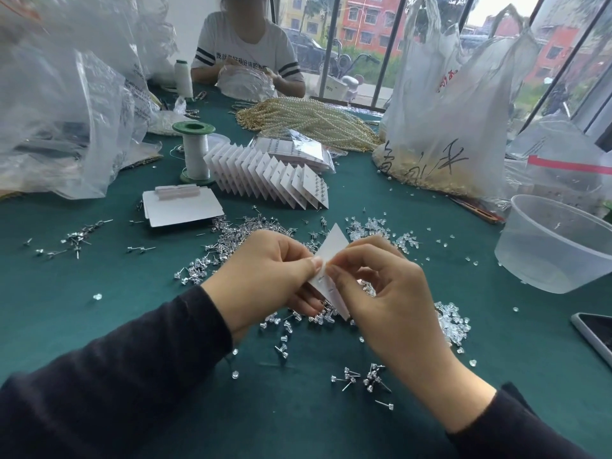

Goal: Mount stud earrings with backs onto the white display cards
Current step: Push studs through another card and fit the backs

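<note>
Status: mid-batch, one card (333, 244) in work. Left hand (265, 276) pinched it between thumb and forefinger, held off the table and on edge. Right hand (384, 293) pinched the same card, fingertips meeting the left's at its near half. Couldn't tell whether a stud or a back was under them: too small. A few faint marks showed on the card just below the grip; no reliable count.

Done: finished row (271, 178) stood fanned beyond the grip and to its left, a dozen-plus cards. Overlap blocked an exact count.

Left: blanks (185, 208), one stack, further left of the grip; sheets not countable. Loose studs (238, 238) lay just beyond and under the grip, far too many to count. Clear backs (377, 226) lay beyond and to the right, likewise uncountable. Judging by that stock, plenty of work remained.

Others: one bowl (556, 246) well right of the grip, one phone (596, 336) nearer right, one green-capped spool (195, 150) behind the blanks.
</note>
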Demonstrator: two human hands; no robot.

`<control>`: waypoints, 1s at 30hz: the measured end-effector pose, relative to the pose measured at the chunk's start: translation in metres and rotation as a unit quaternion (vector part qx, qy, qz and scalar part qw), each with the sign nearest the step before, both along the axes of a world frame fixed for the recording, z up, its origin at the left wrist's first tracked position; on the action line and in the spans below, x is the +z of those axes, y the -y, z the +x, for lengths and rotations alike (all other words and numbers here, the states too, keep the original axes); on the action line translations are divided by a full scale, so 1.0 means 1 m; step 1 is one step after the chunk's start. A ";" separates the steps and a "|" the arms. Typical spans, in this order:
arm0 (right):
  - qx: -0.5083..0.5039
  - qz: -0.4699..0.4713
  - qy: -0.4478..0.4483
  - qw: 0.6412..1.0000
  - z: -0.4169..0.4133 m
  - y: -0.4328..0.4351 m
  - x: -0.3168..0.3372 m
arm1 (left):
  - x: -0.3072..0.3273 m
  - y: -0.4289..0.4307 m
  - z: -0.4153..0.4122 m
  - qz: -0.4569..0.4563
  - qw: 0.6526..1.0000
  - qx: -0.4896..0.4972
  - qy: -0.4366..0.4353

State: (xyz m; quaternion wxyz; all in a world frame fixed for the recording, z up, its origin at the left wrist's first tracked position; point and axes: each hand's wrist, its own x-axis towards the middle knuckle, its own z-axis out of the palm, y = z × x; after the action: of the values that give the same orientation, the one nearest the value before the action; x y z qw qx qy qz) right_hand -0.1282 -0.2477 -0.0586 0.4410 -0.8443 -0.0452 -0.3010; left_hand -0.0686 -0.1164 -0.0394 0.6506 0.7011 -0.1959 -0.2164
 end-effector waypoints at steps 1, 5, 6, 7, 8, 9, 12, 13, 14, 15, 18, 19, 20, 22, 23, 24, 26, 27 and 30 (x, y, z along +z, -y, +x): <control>-0.002 -0.003 -0.003 1.000 0.000 0.001 0.000 | 0.000 0.000 0.000 0.002 1.000 -0.002 0.000; -0.014 -0.013 0.013 1.000 -0.002 0.004 0.004 | -0.001 0.001 0.002 0.001 1.000 -0.007 0.000; -0.014 -0.020 0.018 1.000 -0.002 0.005 0.004 | -0.001 0.001 0.003 0.003 1.000 -0.006 0.005; -0.012 -0.029 0.020 0.999 -0.002 0.005 0.004 | -0.002 0.001 0.003 0.006 1.000 -0.004 0.011; -0.013 -0.038 0.018 0.999 -0.003 0.004 0.004 | -0.002 0.001 0.003 0.011 1.000 -0.003 0.019; -0.015 -0.047 0.015 0.999 -0.002 0.004 0.004 | -0.003 0.001 0.002 0.016 1.000 -0.002 0.026; -0.016 -0.062 0.007 0.998 -0.002 0.003 0.004 | -0.004 0.001 0.003 0.026 0.999 -0.004 0.046; -0.013 -0.061 0.001 0.998 -0.002 0.002 0.004 | -0.004 0.001 0.003 0.029 0.998 -0.005 0.054; -0.009 -0.057 -0.005 0.998 -0.002 0.002 0.004 | -0.004 0.001 0.003 0.033 0.997 -0.005 0.062; -0.005 -0.054 -0.011 0.998 -0.003 0.002 0.004 | -0.004 0.001 0.003 0.037 0.997 -0.006 0.070; 0.004 -0.045 -0.020 0.999 -0.004 0.002 0.004 | -0.003 0.000 0.002 0.051 0.995 -0.008 0.087; 0.006 -0.045 -0.021 0.999 -0.004 0.002 0.005 | -0.003 0.000 0.001 0.054 0.994 -0.009 0.091; 0.009 -0.046 -0.020 0.999 -0.004 0.001 0.005 | -0.002 -0.001 0.001 0.056 0.994 -0.010 0.094; 0.012 -0.051 -0.017 0.998 -0.004 0.001 0.004 | -0.003 -0.001 0.001 0.059 0.993 -0.014 0.098; 0.013 -0.053 -0.014 0.998 -0.004 0.000 0.004 | -0.003 -0.001 0.002 0.061 0.993 -0.018 0.098; 0.013 -0.054 -0.010 0.998 -0.004 0.000 0.004 | -0.001 -0.002 0.002 0.058 0.994 -0.025 0.094; 0.008 -0.048 0.007 0.999 -0.005 -0.001 0.006 | 0.005 -0.005 0.005 0.033 0.996 -0.061 0.061; 0.000 -0.042 0.020 0.999 -0.005 0.000 0.007 | 0.010 -0.008 0.008 0.021 0.995 -0.085 0.043; -0.022 -0.008 0.062 0.998 -0.006 0.001 0.012 | 0.020 -0.026 0.025 0.082 0.988 -0.024 0.128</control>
State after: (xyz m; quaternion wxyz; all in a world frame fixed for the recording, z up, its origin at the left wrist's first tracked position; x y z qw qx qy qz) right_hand -0.1343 -0.2491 -0.0468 0.4241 -0.8284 -0.0562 -0.3616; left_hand -0.0432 -0.0908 -0.0194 0.5549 0.7693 -0.2760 -0.1555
